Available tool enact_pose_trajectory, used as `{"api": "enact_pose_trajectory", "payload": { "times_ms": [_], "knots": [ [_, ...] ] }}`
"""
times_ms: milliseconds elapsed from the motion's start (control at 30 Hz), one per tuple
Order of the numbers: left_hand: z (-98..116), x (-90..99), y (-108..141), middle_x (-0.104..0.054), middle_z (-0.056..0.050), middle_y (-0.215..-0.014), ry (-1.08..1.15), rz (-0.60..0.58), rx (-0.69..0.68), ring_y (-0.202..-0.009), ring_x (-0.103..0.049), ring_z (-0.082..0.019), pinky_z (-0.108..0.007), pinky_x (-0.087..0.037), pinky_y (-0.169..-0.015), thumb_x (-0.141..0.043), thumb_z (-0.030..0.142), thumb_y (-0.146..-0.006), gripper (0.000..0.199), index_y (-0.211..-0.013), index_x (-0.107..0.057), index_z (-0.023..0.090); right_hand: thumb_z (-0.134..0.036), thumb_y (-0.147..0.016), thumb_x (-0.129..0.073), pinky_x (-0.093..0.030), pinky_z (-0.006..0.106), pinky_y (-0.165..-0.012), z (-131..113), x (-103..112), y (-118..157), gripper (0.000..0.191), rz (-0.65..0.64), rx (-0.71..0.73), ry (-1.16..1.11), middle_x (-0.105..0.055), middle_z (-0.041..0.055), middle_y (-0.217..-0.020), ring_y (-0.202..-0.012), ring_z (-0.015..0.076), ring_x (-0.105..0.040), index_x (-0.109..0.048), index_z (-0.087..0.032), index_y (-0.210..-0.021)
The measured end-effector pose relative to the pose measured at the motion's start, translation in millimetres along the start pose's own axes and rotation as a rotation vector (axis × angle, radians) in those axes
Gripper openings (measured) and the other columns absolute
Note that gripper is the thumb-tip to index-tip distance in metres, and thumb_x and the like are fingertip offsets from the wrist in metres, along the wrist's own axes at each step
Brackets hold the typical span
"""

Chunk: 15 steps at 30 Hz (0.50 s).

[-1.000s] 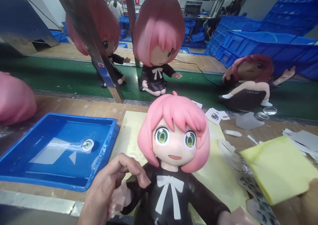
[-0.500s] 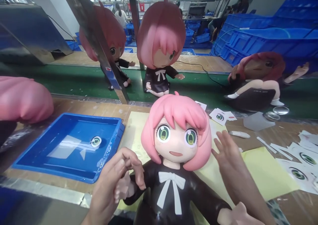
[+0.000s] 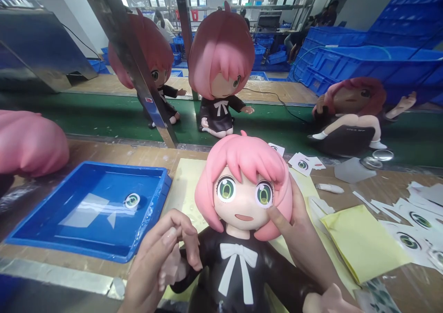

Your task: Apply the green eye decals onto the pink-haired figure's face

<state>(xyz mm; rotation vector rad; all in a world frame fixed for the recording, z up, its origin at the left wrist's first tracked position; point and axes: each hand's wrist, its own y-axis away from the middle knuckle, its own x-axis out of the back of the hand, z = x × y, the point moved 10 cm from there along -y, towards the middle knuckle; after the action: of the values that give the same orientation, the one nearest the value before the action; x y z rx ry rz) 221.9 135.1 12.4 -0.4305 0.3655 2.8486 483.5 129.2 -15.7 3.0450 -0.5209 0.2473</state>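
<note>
A big-headed figure (image 3: 244, 218) with pink hair, green eyes and a black dress with a white bow lies face up before me. My right hand (image 3: 299, 227) cups its head at the right side. The thumb presses on the cheek just under the eye, while the other fingers are hidden behind the hair. With curled fingers, my left hand (image 3: 166, 248) is around the figure's arm at the left, near its small hand (image 3: 174, 267). A yellow sheet (image 3: 185, 179) lies beneath the figure.
To the left stands a blue tray (image 3: 166, 188) of water with an eye decal (image 3: 132, 201) in it. Eye decals (image 3: 408, 241), a folded yellow cloth (image 3: 367, 244) and a white tube (image 3: 330, 188) lie at the right. More figures (image 3: 221, 59) sit on the green belt (image 3: 273, 124) behind.
My right hand has moved in from beside the figure's head and now holds it, thumb on the cheek. My left hand stays at the arm. The view has shifted slightly.
</note>
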Motion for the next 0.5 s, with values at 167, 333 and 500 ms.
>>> {"api": "enact_pose_trajectory", "payload": {
  "times_ms": [167,333,500],
  "knots": [
    [-0.6,-0.5,-1.0,-0.067,-0.002,-0.067,-0.025,-0.105,-0.024,-0.067,-0.060,-0.016,-0.026,-0.046,-0.068,-0.054,0.049,-0.100,0.030,-0.091,-0.065,0.023,-0.057,-0.090,-0.070,-0.031,0.047,-0.127,0.2,1.0,2.5,0.089,0.006,-0.002,0.003,-0.033,0.0009,-0.167,-0.153,0.0254,-0.034,-0.022,-0.039,-0.163],
    [-2.4,1.8,-2.4,-0.066,-0.002,-0.068,-0.019,-0.113,-0.005,-0.068,-0.060,-0.017,-0.027,-0.047,-0.069,-0.054,0.045,-0.101,0.027,-0.090,-0.065,0.023,-0.053,-0.091,-0.071,-0.040,0.037,-0.122,-5.7,-0.1,2.0,0.083,-0.002,0.034,-0.007,-0.032,-0.0032,-0.168,-0.152,0.0209,-0.035,-0.026,-0.043,-0.160],
    [-1.3,0.9,-2.3,-0.066,-0.003,-0.067,-0.026,-0.114,-0.019,-0.066,-0.060,-0.018,-0.028,-0.048,-0.069,-0.054,0.045,-0.100,0.028,-0.090,-0.065,0.021,-0.052,-0.091,-0.071,-0.045,0.030,-0.117,-10.8,-5.4,1.5,0.081,-0.039,0.042,-0.067,-0.032,-0.0043,-0.167,-0.152,0.0200,-0.036,-0.028,-0.043,-0.159]
  ]
}}
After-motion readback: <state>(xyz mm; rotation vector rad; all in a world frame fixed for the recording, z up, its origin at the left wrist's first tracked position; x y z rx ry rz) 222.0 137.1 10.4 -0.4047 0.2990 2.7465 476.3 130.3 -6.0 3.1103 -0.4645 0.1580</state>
